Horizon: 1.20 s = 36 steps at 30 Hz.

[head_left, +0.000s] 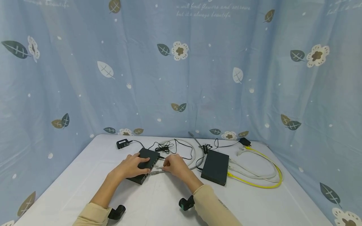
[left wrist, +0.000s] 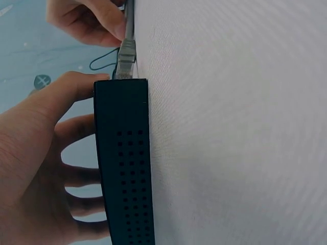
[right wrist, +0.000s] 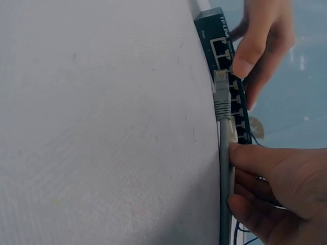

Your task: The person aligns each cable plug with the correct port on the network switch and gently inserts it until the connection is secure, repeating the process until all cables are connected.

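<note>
A black TP-Link network switch (head_left: 151, 154) lies at left of centre, its row of ports (right wrist: 236, 99) facing right. My left hand (head_left: 130, 166) rests on it, fingers spread over the top and thumb at the port edge. My right hand (head_left: 173, 164) is just right of those ports, thumb and fingertips pinching a white network cable (right wrist: 233, 133) close behind its plug. Alongside, lower down, runs a grey network cable (right wrist: 224, 168); its clear plug (left wrist: 124, 70) overlaps the port side of the switch in the left wrist view.
To the right lies a second black switch (head_left: 215, 168) with white cables (head_left: 251, 174) and a yellow cable (head_left: 266, 187) at its right side. Bundled black power cords (head_left: 164, 147) lie behind, with adapters at back left (head_left: 122, 143) and back right (head_left: 244, 142). A blue curtain (head_left: 181, 78) surrounds the white table.
</note>
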Each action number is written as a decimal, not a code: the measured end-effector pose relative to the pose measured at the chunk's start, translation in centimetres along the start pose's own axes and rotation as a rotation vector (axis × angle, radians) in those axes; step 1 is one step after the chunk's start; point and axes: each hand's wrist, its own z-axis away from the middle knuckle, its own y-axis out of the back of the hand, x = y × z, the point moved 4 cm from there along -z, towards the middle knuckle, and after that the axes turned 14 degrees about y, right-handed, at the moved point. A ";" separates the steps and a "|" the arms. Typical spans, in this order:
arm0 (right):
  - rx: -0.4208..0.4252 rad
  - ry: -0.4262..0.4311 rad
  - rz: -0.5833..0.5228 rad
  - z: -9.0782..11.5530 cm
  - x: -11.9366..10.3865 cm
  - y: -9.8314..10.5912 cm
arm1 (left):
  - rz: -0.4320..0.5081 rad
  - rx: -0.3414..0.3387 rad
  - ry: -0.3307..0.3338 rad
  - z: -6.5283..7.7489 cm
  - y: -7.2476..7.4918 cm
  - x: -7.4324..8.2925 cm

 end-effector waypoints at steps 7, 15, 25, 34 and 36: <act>0.000 0.080 0.117 0.0 -0.6 0.0 | 0.004 -0.004 -0.005 0.1 0.0 0.0; 0.027 0.100 0.159 0.1 -0.6 0.2 | 0.008 0.005 -0.009 0.1 0.1 0.0; 0.012 0.078 0.143 0.0 -0.3 0.0 | 0.015 0.006 -0.009 0.3 0.2 0.2; -0.005 0.064 0.107 -0.1 -0.3 0.0 | 0.011 0.001 -0.007 0.3 0.3 0.2; -0.009 0.059 0.103 -0.1 -0.3 -0.1 | 0.010 0.000 -0.004 0.3 0.2 0.2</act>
